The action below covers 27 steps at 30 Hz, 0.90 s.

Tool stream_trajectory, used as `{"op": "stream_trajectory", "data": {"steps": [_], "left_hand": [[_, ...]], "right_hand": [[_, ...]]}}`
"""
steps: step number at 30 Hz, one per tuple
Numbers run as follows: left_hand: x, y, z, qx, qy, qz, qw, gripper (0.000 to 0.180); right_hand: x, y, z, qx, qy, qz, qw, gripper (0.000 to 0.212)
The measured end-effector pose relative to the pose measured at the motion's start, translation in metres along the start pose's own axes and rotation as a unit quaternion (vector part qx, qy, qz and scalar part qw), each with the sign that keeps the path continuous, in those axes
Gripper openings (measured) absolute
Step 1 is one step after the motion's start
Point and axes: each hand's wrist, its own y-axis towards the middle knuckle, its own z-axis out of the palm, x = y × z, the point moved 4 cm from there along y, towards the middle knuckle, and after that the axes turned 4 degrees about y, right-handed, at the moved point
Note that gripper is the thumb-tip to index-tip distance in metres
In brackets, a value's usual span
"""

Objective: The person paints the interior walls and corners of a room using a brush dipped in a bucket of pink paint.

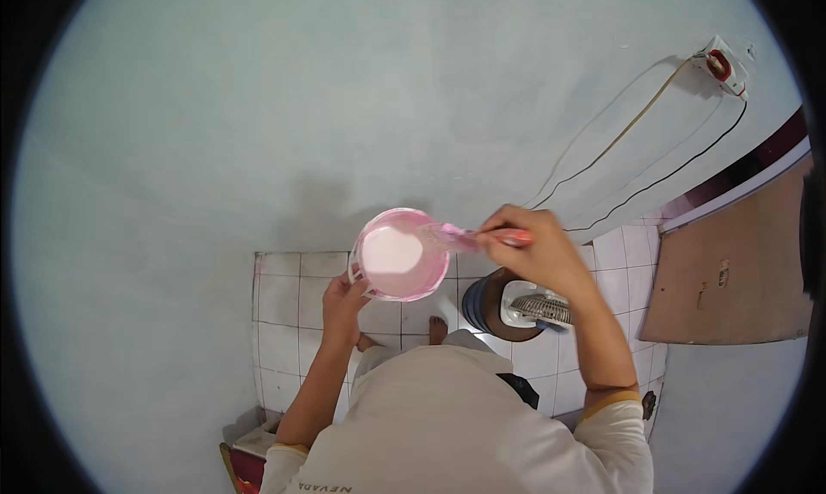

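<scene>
My left hand (346, 302) grips the near left rim of a paint bucket (401, 297), its fingers closed round the edge. Pale pink paint (391, 251) lies inside, and pink smears coat the inner wall. In my right hand (540, 246) is a paintbrush (514, 237) with an orange-red handle, held in closed fingers. Its pink-coated bristles reach over the bucket's right rim. I cannot tell whether the bristle tips touch the paint.
A pale wall (361, 98) rises ahead. At the upper right, a socket (721, 66) has cords trailing down the wall. A small fan (540, 308) stands on a round brown-topped stool (489, 309) below my right hand. A brown door (731, 262) is at the right, above white floor tiles (280, 298).
</scene>
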Motion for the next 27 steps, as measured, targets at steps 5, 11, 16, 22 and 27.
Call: {"op": "stream_trajectory", "data": {"steps": [5,11,16,22,27], "left_hand": [[0.004,0.0,0.012,0.046,0.018,-0.006,0.999,0.016],[0.015,-0.012,0.033,0.077,-0.006,-0.009,0.997,0.018],[0.025,-0.016,0.035,0.066,0.049,0.015,0.996,0.016],[0.025,-0.02,0.036,0.069,0.052,0.052,0.995,0.013],[0.018,-0.02,0.034,0.073,0.062,0.057,0.994,0.011]], "right_hand": [[-0.071,0.033,0.082,0.0,-0.121,0.037,0.992,0.027],[-0.115,0.04,0.109,0.027,-0.222,0.075,0.972,0.026],[-0.125,0.04,0.11,0.042,-0.251,0.126,0.959,0.025],[-0.141,0.038,0.114,0.037,-0.252,0.128,0.959,0.025],[-0.115,0.033,0.094,0.039,-0.232,0.122,0.964,0.027]]}}
